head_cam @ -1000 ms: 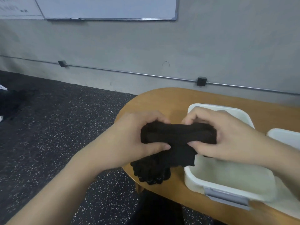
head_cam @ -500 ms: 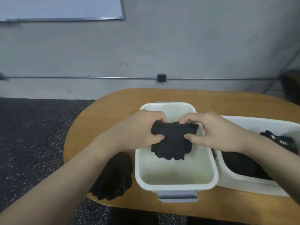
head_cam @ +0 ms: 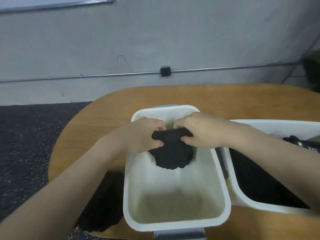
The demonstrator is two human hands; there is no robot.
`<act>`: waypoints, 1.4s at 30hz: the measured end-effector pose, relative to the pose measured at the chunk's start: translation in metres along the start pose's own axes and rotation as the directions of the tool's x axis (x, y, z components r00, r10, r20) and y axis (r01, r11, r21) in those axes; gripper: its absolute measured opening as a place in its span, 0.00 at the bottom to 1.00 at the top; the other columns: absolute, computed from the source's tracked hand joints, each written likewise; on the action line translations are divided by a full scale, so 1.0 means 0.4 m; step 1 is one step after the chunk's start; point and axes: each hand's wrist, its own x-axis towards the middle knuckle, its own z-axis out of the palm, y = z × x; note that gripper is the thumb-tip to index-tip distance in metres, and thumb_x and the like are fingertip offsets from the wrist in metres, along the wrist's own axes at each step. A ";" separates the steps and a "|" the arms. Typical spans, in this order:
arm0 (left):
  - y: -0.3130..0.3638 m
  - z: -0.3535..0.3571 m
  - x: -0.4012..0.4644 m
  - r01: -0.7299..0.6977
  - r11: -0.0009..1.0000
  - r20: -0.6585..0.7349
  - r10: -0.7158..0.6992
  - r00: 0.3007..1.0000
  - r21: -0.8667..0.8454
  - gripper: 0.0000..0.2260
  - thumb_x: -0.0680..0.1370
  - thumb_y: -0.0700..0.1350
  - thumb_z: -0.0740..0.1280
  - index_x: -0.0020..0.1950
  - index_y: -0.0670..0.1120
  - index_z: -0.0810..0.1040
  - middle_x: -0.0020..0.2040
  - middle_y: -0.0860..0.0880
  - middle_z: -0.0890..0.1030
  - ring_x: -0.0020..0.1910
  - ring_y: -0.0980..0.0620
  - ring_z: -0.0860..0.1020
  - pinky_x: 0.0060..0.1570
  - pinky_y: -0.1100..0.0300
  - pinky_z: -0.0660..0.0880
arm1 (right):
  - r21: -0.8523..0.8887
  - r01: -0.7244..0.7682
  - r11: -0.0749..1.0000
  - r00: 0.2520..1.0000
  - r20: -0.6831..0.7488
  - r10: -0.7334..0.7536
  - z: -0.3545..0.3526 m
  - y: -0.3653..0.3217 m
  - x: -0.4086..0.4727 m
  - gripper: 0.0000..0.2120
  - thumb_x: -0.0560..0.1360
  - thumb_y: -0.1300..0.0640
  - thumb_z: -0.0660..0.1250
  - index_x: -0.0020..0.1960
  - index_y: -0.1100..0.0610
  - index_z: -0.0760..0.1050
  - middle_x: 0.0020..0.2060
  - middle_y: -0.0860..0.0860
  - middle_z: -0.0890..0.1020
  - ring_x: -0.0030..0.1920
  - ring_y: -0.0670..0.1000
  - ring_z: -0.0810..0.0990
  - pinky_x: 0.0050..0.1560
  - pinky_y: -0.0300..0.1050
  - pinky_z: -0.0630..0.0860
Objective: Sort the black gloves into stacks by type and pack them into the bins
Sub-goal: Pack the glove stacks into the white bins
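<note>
A stack of black knit gloves (head_cam: 173, 153) hangs inside the far half of a white bin (head_cam: 173, 220). My left hand (head_cam: 143, 134) grips its left end and my right hand (head_cam: 200, 130) grips its right end, fingers curled over the top edge. The bin's near half shows a bare floor. A second stack of black gloves (head_cam: 102, 205) lies on the table left of the bin, partly hidden by my left forearm. The second white bin (head_cam: 242, 201) at right holds other black gloves (head_cam: 256, 181), partly covered by my right forearm.
Both bins stand side by side on a rounded wooden table (head_cam: 107, 118) against a grey wall. Dark speckled floor (head_cam: 26, 144) lies to the left. A dark blurred object (head_cam: 311, 70) sits at the far right edge.
Both hands carried the glove stack from the table's left end over the left bin and lowered it into the bin. The view swung right, showing the second bin.
</note>
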 end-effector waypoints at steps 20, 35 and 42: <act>0.020 0.061 -0.010 -0.139 0.931 -0.053 0.167 0.985 0.337 0.23 0.77 0.55 0.71 0.71 0.53 0.75 0.63 0.54 0.75 0.60 0.52 0.72 0.57 0.59 0.68 | -0.196 -0.038 0.980 0.984 -0.179 0.003 0.046 0.012 0.063 0.14 0.78 0.54 0.65 0.64 0.51 0.76 0.57 0.48 0.82 0.58 0.57 0.79 0.65 0.51 0.71; 0.014 0.076 0.016 -0.119 0.881 0.002 0.132 0.991 0.458 0.29 0.76 0.57 0.73 0.75 0.55 0.72 0.60 0.53 0.75 0.57 0.49 0.75 0.57 0.53 0.74 | 0.073 -0.203 0.976 0.898 -0.383 0.215 0.020 0.026 -0.042 0.27 0.80 0.55 0.67 0.77 0.56 0.66 0.78 0.51 0.65 0.75 0.55 0.67 0.72 0.51 0.67; -0.057 -0.002 -0.220 -0.070 0.997 -0.439 0.045 0.897 -0.040 0.11 0.80 0.50 0.71 0.62 0.56 0.82 0.56 0.63 0.81 0.55 0.63 0.77 0.60 0.61 0.74 | 0.144 -0.099 0.985 0.877 -0.455 0.155 0.002 -0.066 -0.108 0.18 0.79 0.51 0.68 0.67 0.54 0.76 0.66 0.47 0.73 0.66 0.51 0.74 0.61 0.42 0.69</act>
